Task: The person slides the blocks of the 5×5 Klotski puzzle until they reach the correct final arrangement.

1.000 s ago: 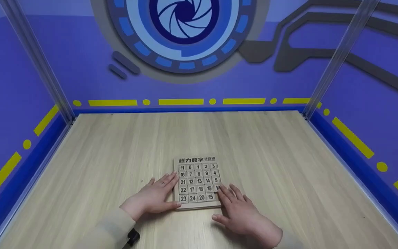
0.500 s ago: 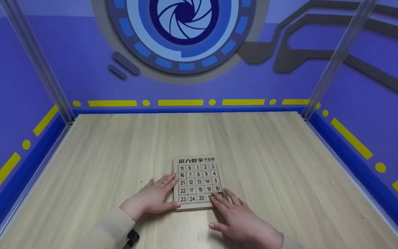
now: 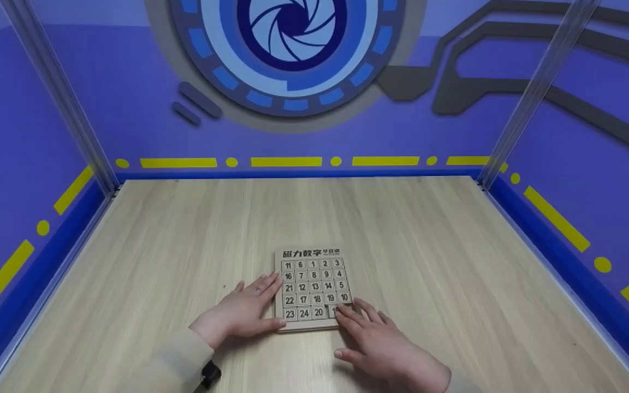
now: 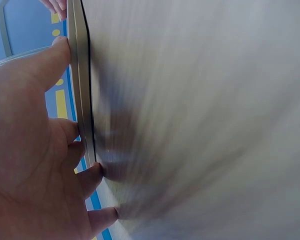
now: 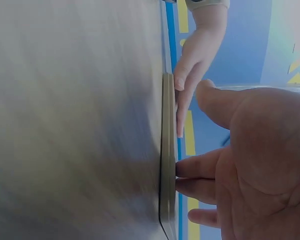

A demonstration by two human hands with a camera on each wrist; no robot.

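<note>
A wooden sliding number puzzle lies flat on the table in the head view, with rows of numbered tiles under a printed heading. My left hand rests along its left side, straight fingers at the edge and thumb on the lower left corner. With outstretched fingertips, my right hand presses on the 15 tile in the bottom row, partly covering it. A narrow dark gap separates that tile from the 20 tile. Both wrist views show the puzzle's thin side edge-on, the tile faces out of sight.
The wood-grain table surrounds the puzzle. Blue-purple panels with yellow markings stand at the back and both sides, joined by clear corner posts. A small black object sits by the left sleeve.
My right fingertips have come down from the 10 tile to the 15 tile, which has slid slightly right, leaving a gap on its left. My left hand stays in place.
</note>
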